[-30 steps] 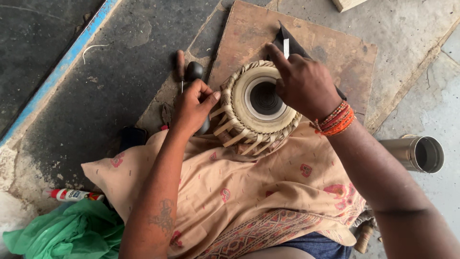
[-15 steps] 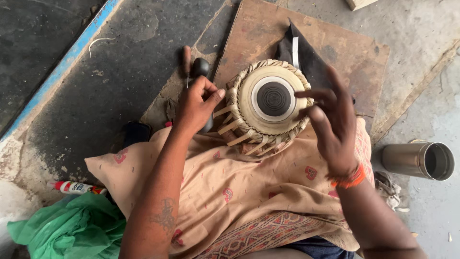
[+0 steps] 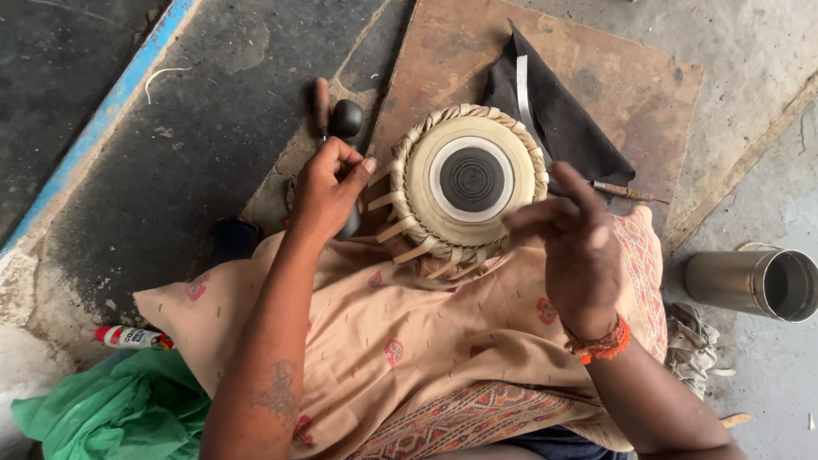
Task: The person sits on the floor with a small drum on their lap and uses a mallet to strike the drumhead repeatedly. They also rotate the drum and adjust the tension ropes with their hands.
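1. Drum (image 3: 471,181): rests on the cloth-covered lap, head upward, so both hands can reach it.
2. Left hand (image 3: 328,189): fist closed on a hammer (image 3: 341,128) beside the drum's rim.
3. Right hand (image 3: 575,247): fingers spread, empty, hovering just off the rim.
4. Board (image 3: 648,85): lies beneath as a work surface.

Small laced hand drum (image 3: 469,183) on peach patterned cloth (image 3: 409,341), before brown wooden board (image 3: 630,77) bearing dark leather scrap (image 3: 562,128); black-headed hammer (image 3: 341,119) left, steel cylindrical cup (image 3: 750,281) right, green plastic bag (image 3: 94,409) near left.
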